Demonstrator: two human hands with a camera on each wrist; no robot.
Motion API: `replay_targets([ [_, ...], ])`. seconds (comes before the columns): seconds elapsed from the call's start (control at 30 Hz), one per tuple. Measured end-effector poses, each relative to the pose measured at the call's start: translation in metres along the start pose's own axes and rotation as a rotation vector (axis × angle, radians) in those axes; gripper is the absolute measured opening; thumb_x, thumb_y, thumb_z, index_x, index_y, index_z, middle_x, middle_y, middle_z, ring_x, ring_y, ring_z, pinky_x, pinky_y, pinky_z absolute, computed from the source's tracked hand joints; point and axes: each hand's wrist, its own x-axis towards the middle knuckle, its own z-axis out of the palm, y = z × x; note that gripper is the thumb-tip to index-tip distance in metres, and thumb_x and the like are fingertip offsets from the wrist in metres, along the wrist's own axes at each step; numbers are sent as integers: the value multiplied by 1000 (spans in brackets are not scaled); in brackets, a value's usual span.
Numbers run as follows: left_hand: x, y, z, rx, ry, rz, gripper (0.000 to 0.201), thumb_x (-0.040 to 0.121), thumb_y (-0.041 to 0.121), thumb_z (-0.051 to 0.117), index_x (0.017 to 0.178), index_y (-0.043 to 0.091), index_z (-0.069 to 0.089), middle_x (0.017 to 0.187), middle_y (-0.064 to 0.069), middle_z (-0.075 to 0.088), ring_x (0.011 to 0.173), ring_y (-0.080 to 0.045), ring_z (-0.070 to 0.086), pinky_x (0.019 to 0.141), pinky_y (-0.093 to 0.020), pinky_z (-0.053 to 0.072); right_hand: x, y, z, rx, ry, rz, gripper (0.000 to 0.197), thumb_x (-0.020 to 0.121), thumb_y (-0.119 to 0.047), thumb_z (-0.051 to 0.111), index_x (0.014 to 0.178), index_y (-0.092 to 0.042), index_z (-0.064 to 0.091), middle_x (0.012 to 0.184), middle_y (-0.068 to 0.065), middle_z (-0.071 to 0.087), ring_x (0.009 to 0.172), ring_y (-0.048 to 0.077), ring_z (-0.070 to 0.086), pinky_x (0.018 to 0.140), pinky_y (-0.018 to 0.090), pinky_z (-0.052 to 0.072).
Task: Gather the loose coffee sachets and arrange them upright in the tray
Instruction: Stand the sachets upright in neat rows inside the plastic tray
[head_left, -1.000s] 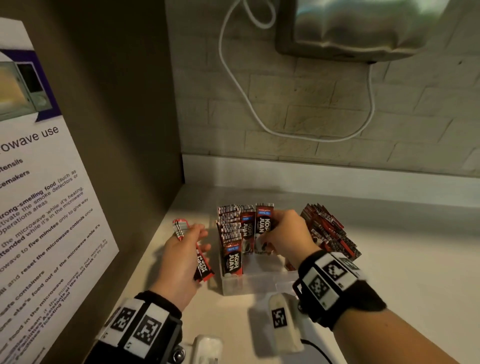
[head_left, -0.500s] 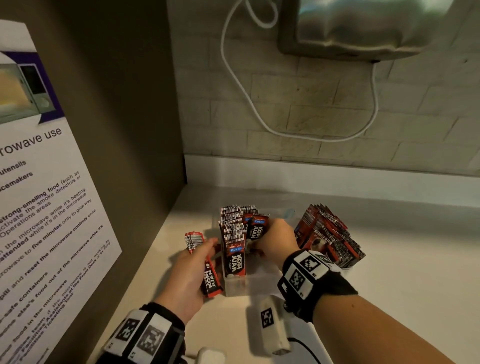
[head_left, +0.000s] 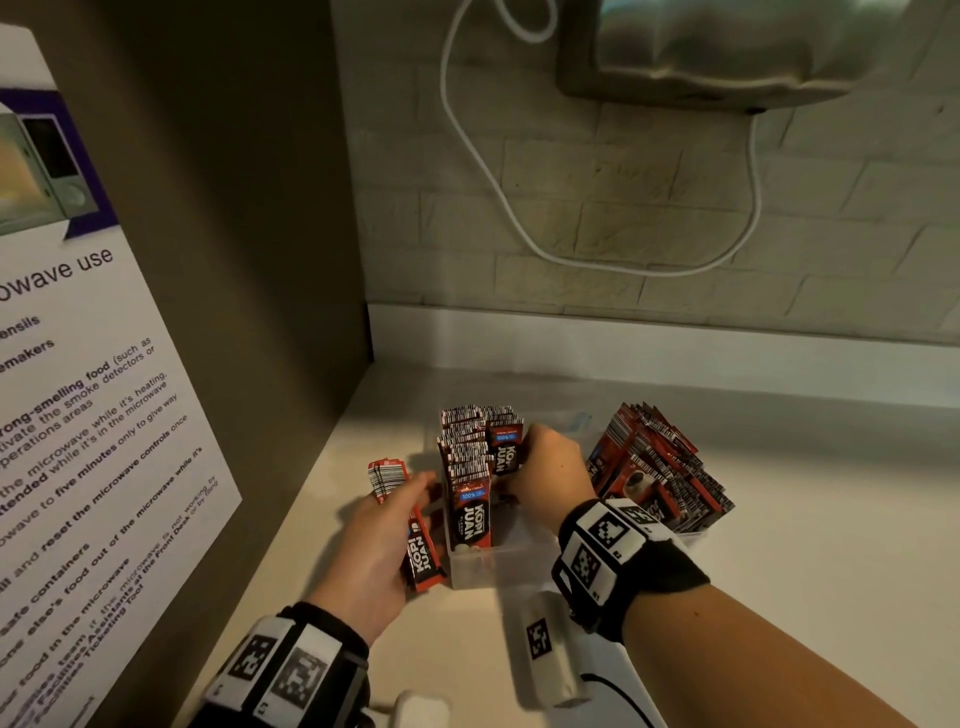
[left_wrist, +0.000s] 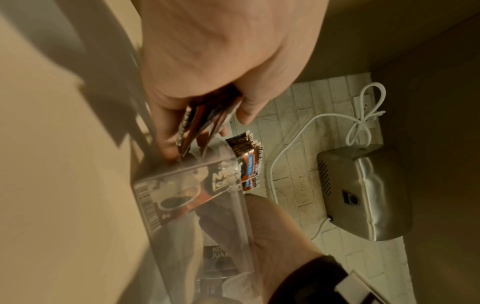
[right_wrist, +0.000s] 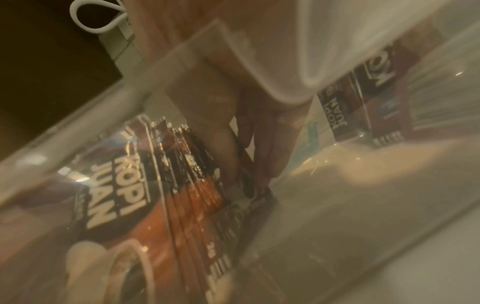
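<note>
Left hand (head_left: 382, 540) grips sachet bundle (head_left: 410, 525) at 9 o'clock of tray (head_left: 478, 569) on desk (head_left: 805, 597). Right hand (head_left: 550, 475) fingers pinch sachet (upright) inside tray. Advice: seat it flush against row, brace neighbours.

Wall poster (head_left: 78, 415), white cable (head_left: 483, 156)

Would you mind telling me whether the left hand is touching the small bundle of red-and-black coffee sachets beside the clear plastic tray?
Touching. The head view shows the left hand gripping the bundle of sachets; the left wrist view shows fingers curled round them.
</note>
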Motion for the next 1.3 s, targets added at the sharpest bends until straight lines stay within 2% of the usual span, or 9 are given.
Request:
replay_targets([
  [0.17,2,1,-2,21,117,25,29,88,36,65,108,15,67,88,-6,76,72,-21,72,52,-30,50,-4,-2,-4,25,-9,29,40,76,-13,77,108,-5,53,109,11,62,100,26,60,75,29,47],
  [0.27,-1,7,-4,24,157,60,25,88,33,65,101,12,65,80,-5,70,70,-19,64,59,-32,49,-5,-3,-5,17,-6,36,41,74,-12,79,105,-7,52,107,10,61,96,25,59,76,30,48],
  [0.37,-4,15,-5,14,169,109,21,89,28,62,97,9,63,70,-7,60,64,-24,59,69,-37,50,-6,-3,-8,29,20,52,41,72,-11,81,96,-11,48,99,6,57,84,21,55,70,29,46],
  [0.53,-3,24,-6,-47,158,186,28,93,29,56,105,5,65,71,-7,62,66,-23,62,64,-33,49,-4,-3,-10,16,-46,75,43,70,-12,82,100,-10,51,100,7,58,92,26,62,81,39,56],
  [0.63,-4,24,-2,-58,140,198,31,93,28,57,109,3,64,70,-6,62,66,-22,62,64,-33,48,-4,-2,-4,-22,-99,63,34,75,-11,76,102,-8,55,105,11,64,93,29,66,81,44,57],
  [0.83,-3,19,-2,-68,123,195,34,92,30,58,110,1,64,69,-6,64,67,-22,63,66,-34,47,-1,-4,-3,-139,-87,-21,16,84,-15,65,98,-7,62,102,12,68,96,28,65,78,30,51],
  [0.93,-1,18,-4,-68,123,200,34,92,30,57,110,2,64,69,-6,64,68,-23,63,67,-36,47,1,-4,-2,-175,-73,-41,11,87,-12,60,96,-6,64,101,14,68,97,29,65,77,31,50],
  [1.1,-1,16,-2,-73,121,200,33,92,29,58,109,1,64,65,-4,64,65,-21,62,65,-33,47,3,-3,2,-186,-71,-51,16,86,-14,62,101,-8,62,105,13,67,99,29,64,81,32,51],
  [1.3,-2,16,0,-69,123,194,25,92,29,59,99,6,66,65,-3,65,65,-22,64,66,-33,48,5,-1,3,-205,-68,-62,15,86,-13,62,100,-8,63,104,12,67,98,28,65,82,33,53],
])
